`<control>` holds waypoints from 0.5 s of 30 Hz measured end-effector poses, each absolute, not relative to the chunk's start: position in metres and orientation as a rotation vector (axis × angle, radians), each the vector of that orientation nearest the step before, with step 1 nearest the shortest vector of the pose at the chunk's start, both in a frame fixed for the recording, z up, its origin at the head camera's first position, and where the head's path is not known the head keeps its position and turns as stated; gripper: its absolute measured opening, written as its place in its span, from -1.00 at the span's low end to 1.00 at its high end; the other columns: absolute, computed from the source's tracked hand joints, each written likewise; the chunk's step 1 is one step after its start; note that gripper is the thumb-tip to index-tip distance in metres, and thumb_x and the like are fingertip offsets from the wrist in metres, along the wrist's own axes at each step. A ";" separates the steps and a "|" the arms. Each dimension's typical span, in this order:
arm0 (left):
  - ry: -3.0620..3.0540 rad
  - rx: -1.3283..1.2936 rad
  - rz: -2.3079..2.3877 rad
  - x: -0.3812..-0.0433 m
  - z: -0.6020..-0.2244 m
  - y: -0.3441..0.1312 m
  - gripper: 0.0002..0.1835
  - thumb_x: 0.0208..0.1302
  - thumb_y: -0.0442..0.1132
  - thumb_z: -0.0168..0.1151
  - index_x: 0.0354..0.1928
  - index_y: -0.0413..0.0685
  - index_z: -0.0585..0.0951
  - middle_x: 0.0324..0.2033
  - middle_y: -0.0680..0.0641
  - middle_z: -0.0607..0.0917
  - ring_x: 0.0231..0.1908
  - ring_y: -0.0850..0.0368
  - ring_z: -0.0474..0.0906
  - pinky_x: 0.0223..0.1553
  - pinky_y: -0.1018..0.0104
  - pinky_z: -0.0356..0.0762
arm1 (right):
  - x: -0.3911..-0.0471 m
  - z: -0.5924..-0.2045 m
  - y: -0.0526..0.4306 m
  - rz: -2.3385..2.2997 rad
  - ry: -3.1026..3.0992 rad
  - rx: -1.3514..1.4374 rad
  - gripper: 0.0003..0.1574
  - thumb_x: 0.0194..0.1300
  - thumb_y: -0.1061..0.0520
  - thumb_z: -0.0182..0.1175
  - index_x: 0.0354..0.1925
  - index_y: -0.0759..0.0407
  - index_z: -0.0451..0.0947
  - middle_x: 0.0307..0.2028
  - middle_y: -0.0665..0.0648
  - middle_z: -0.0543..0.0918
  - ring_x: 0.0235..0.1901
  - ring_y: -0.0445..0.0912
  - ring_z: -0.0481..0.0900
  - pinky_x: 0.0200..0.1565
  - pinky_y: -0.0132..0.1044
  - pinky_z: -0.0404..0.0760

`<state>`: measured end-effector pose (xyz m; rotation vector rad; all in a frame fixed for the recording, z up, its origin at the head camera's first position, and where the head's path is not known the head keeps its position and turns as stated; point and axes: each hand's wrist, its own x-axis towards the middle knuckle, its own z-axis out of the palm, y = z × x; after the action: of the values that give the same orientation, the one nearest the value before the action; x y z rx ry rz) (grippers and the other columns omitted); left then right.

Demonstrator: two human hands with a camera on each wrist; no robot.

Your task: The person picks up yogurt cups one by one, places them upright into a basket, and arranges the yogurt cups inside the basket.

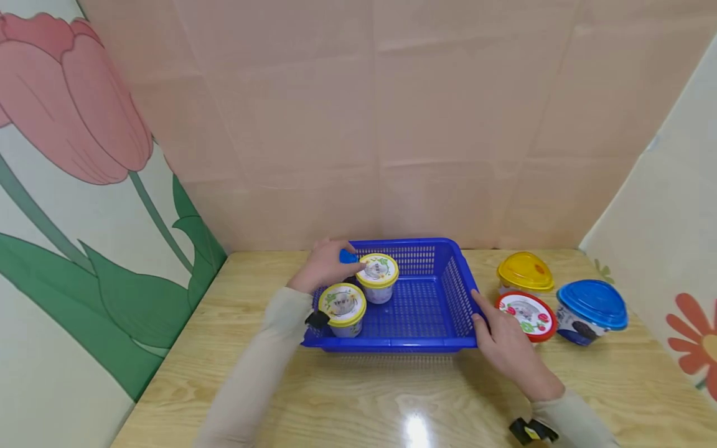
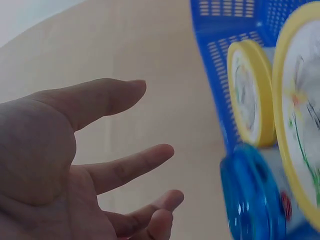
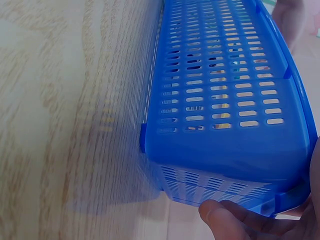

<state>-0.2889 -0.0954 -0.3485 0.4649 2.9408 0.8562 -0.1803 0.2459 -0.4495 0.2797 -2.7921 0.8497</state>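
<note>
Nearest, surface (image 1: 358, 404): pale wood grain, a bright patch of light reflected on it.
Right hand (image 1: 506, 345): clamped on the blue basket (image 1: 421, 308) at its right rim, fingertips showing at a corner in the right wrist view.
Blue basket: standing on the surface, between the 2 hands, with 3 tubs toward its left side.
Front yellow-lidded tub (image 1: 343, 305): upright inside, at the near left corner.
Rear yellow-lidded tub (image 1: 378, 277): upright inside, behind and to the right of the front 1.
Left hand (image 1: 327, 264): over the left rim, thumb and fingers apart, holding nothing.
Small blue-lidded tub (image 1: 348, 256): inside, at the far left, beside the left hand, mostly hidden from the head view.
Right of the basket: red-lidded tub (image 1: 526, 317), near the right hand; large blue-lidded tub (image 1: 592, 311) beside it; domed yellow-lidded tub (image 1: 525, 272) behind.
Farthest: creased pinkish-brown backdrop (image 1: 392, 124).
</note>
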 end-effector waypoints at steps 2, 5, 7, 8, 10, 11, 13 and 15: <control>2.936 0.470 0.916 -0.283 -0.350 -0.110 -0.46 0.30 0.07 0.32 0.18 -0.14 0.59 0.20 -0.20 0.56 0.31 -0.21 0.31 0.30 -0.11 0.31 | -0.180 -0.449 0.246 0.848 -2.793 0.277 -0.34 0.53 0.14 -0.09 0.49 0.33 0.15 0.28 0.50 0.44 0.16 0.38 0.50 0.16 0.35 0.41; 2.938 0.413 0.985 -0.273 -0.355 -0.135 -0.41 0.34 0.08 0.27 0.25 -0.17 0.52 0.22 -0.27 0.53 0.26 -0.23 0.41 0.24 -0.14 0.39 | -0.180 -0.449 0.246 0.846 -2.795 0.273 -0.34 0.53 0.14 -0.09 0.49 0.33 0.15 0.28 0.50 0.44 0.16 0.37 0.50 0.16 0.35 0.42; 2.948 0.350 1.008 -0.267 -0.360 -0.152 -0.37 0.38 0.10 0.23 0.31 -0.17 0.47 0.24 -0.30 0.50 0.26 -0.26 0.42 0.21 -0.19 0.42 | -0.180 -0.449 0.246 0.847 -2.796 0.274 -0.34 0.53 0.14 -0.09 0.49 0.33 0.15 0.29 0.50 0.43 0.16 0.37 0.50 0.16 0.34 0.42; 2.958 0.321 1.015 -0.265 -0.363 -0.160 -0.36 0.39 0.11 0.21 0.33 -0.16 0.45 0.24 -0.31 0.50 0.24 -0.26 0.43 0.18 -0.20 0.44 | -0.180 -0.449 0.246 0.847 -2.795 0.275 -0.34 0.53 0.14 -0.09 0.49 0.33 0.15 0.29 0.50 0.43 0.16 0.37 0.51 0.15 0.34 0.43; 2.969 0.270 1.039 -0.259 -0.370 -0.174 -0.34 0.42 0.12 0.17 0.37 -0.16 0.40 0.24 -0.32 0.50 0.21 -0.27 0.44 0.14 -0.20 0.48 | -0.180 -0.449 0.246 0.850 -2.794 0.276 -0.34 0.54 0.13 -0.09 0.49 0.33 0.15 0.28 0.50 0.44 0.15 0.36 0.51 0.15 0.34 0.43; 2.974 0.248 1.047 -0.257 -0.375 -0.180 -0.34 0.44 0.12 0.15 0.38 -0.16 0.38 0.22 -0.32 0.51 0.18 -0.26 0.46 0.10 -0.18 0.50 | -0.181 -0.449 0.246 0.851 -2.793 0.278 -0.34 0.54 0.13 -0.09 0.49 0.33 0.15 0.28 0.50 0.44 0.14 0.36 0.52 0.14 0.34 0.44; 2.981 0.226 1.065 -0.253 -0.386 -0.192 -0.35 0.48 0.10 0.10 0.40 -0.18 0.36 0.16 -0.32 0.54 0.06 -0.21 0.52 0.02 -0.10 0.55 | -0.181 -0.449 0.246 0.854 -2.791 0.278 -0.34 0.54 0.13 -0.09 0.49 0.32 0.15 0.27 0.50 0.45 0.12 0.34 0.54 0.13 0.33 0.46; 2.975 0.203 1.096 -0.249 -0.399 -0.202 -0.37 0.51 0.10 0.05 0.40 -0.19 0.35 0.09 -0.29 0.58 -0.03 -0.15 0.55 -0.04 -0.03 0.57 | -0.181 -0.450 0.246 0.856 -2.792 0.278 -0.34 0.54 0.13 -0.08 0.49 0.32 0.16 0.26 0.50 0.46 0.09 0.32 0.56 0.11 0.32 0.48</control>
<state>-0.2494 -0.2018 -0.3986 0.2033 2.9747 1.0958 -0.1809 0.2462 -0.4500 0.2785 -2.7924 0.8558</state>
